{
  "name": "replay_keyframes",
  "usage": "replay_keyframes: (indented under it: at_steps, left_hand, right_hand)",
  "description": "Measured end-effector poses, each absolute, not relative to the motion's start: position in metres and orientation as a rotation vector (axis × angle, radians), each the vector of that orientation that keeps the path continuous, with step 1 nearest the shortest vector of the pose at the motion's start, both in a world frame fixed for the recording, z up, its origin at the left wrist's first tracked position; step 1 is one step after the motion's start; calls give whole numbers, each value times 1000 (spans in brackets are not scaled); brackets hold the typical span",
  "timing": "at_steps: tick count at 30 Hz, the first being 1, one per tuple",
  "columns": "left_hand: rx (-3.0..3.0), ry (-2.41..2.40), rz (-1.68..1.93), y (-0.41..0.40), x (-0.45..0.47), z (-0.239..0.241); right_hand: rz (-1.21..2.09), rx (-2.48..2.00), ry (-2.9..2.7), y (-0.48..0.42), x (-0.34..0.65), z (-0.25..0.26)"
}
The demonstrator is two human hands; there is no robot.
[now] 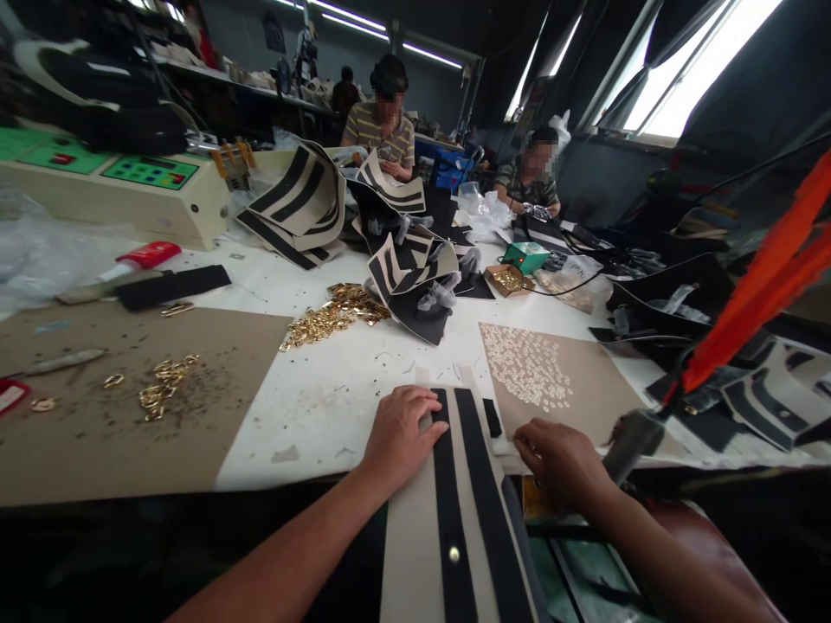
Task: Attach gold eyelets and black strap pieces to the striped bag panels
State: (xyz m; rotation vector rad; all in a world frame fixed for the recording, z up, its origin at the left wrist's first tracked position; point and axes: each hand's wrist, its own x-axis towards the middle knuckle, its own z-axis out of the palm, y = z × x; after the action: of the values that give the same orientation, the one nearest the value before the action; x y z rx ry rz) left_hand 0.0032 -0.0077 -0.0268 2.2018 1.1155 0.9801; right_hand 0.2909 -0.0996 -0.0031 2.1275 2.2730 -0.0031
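Plainly, striped panel [464, 493]: we have a pale cream piece with 2 matte black stripes [449, 484] running side by side along its length; 1 round, shiny, gold-toned dot [454, 555] sits on the left stripe, toward our end.
Clear plastic bag [588, 277]: dark marks, apparently handwritten, too small for us to read.
Red tube [149, 254]: pale marking on its side, too blurred for us to make out.
Long axis: the panel points away from us, its far end leaning slightly left, and its near end runs out of the bottom of our view.
White tabletop [312, 407]: the panel's far end lies on it, while the rest reaches back past the near edge toward us.
Left hand [403, 433]: laid over the panel's left side, fingers stretched across, tips and thumb touching the left stripe.
Right hand [562, 459]: fingers curled in, near the table edge and right of the panel; we cannot tell whether they pinch anything.
Small black piece [492, 420]: just beside the panel's right edge, between it and our right hand.
Pale rings [529, 363]: scattered on a brown board [603, 381], beyond that hand.
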Motion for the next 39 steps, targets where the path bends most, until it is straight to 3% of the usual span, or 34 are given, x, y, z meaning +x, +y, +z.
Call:
replay_keyframes:
  at_steps: [4,7,11,15,28,35,39]
  left_hand:
    - [2180,1113,1012,-9,3,-27]
    - [2165,1117,1019,-10,3,-27]
    - [2157,1125,1000,-11,3,-25]
    - [2155,1144,973,-10,3,-23]
    - [2153,1138,919,-8,2,-22]
    - [2157,1134,940,-9,3,-23]
    - [2177,1140,962,-8,4,-23]
  right_hand:
    - [102,2053,2307,-98,296,-7]
    - [-1,2190,2322,-93,295,-4]
    - [-613,2531,2414,-75,260,13]
    - [-1134,2395,2454,-48,208,27]
    - [-1040,2259,2426,-19,189,17]
    - [-1147,2342,2366,-8,188,17]
    - [-1212,2638,2407,-47,193,26]
